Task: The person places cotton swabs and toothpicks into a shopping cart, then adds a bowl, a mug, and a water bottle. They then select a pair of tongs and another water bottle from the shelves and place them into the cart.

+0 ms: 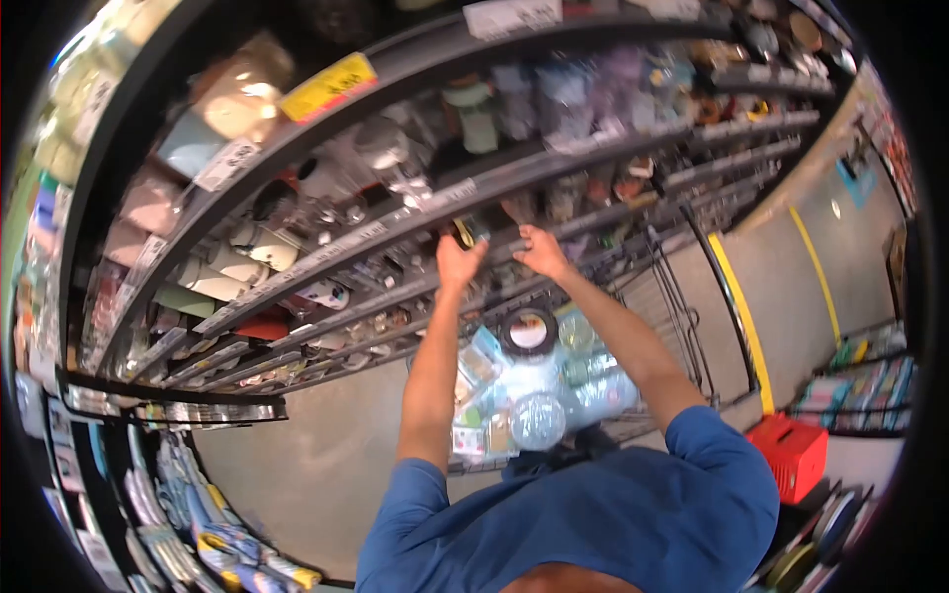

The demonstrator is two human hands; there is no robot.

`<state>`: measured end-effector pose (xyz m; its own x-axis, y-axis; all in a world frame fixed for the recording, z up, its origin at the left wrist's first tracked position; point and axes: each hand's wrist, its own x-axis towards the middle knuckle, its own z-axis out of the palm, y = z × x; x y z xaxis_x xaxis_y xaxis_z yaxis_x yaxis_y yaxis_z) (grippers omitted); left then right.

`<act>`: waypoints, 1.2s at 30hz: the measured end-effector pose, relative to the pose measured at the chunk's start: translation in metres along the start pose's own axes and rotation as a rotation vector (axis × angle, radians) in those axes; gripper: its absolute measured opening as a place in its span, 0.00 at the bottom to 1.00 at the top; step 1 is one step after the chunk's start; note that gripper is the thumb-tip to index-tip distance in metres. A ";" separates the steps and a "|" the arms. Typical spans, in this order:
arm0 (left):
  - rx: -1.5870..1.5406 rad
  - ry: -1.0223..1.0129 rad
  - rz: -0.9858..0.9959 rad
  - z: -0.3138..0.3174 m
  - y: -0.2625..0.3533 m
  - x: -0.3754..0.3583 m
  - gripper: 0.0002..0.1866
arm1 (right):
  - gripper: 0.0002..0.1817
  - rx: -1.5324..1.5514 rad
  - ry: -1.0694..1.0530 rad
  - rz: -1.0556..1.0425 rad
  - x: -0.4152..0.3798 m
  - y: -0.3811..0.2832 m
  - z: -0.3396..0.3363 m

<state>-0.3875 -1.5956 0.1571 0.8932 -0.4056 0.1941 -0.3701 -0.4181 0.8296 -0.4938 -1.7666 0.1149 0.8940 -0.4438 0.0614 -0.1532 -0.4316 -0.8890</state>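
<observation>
Both arms reach forward to a store shelf full of glass and plastic ware. My left hand (461,259) is at the shelf's front edge, its fingers around a small dark item with a yellow part (463,234). A short way to the right, my right hand (541,251) is at the same shelf edge, thumb and fingers bent towards each other; whether anything is between them is too blurred to tell. Below the hands stands a wire cart (682,341) holding clear plastic containers (538,421) and a round black-rimmed item with a white label (525,331).
Long shelves with price labels (329,87) run across the front, holding cups and bottles. A red basket (788,457) is at the lower right, beside a yellow floor line (742,316). More racks with packaged goods (203,514) stand at the lower left.
</observation>
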 end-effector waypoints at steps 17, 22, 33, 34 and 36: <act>0.004 -0.205 -0.186 0.089 -0.022 -0.329 0.28 | 0.21 -0.276 0.009 0.162 -0.286 0.124 -0.129; 0.014 -0.392 -0.198 0.112 -0.004 -0.347 0.23 | 0.22 -0.428 -0.108 0.122 -0.272 0.106 -0.117; -0.027 -0.852 -0.392 0.134 -0.017 -0.381 0.24 | 0.20 -0.798 -0.451 -0.011 -0.266 0.105 -0.084; -0.040 -0.871 -0.385 0.132 -0.018 -0.383 0.24 | 0.19 -0.797 -0.448 -0.020 -0.268 0.104 -0.084; -0.079 -0.852 -0.432 0.131 -0.018 -0.381 0.23 | 0.19 -0.789 -0.440 -0.013 -0.268 0.103 -0.082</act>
<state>-0.7548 -1.5398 -0.0005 0.4514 -0.6974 -0.5567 -0.0061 -0.6262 0.7796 -0.7840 -1.7566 0.0443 0.9531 -0.1649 -0.2539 -0.2416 -0.9197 -0.3096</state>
